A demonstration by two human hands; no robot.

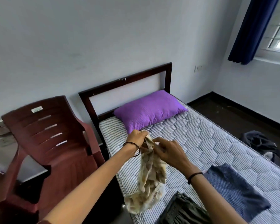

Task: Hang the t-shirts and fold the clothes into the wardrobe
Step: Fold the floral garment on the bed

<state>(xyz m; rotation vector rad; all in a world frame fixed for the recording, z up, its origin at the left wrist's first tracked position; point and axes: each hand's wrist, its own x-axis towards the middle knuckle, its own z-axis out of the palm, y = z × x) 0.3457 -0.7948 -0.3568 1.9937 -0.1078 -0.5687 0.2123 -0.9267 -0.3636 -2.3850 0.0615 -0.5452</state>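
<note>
Cloth (150,180), cream and patterned, hangs from both grips over the bed (200,135) edge: left hand (137,139) and right hand (170,152) pinch its bunched top, the rest drooping below.

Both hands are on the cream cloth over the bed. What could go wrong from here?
The tail of the cream cloth lies at the mattress edge; it may slide off beside the chair. The left hand and right hand grip one bunched spot, so the fold may come out crooked.

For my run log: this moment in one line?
left hand: grips cream garment | right hand: grips it too | garment: hangs over mattress edge | blue garment, olive garment: on mattress
</note>
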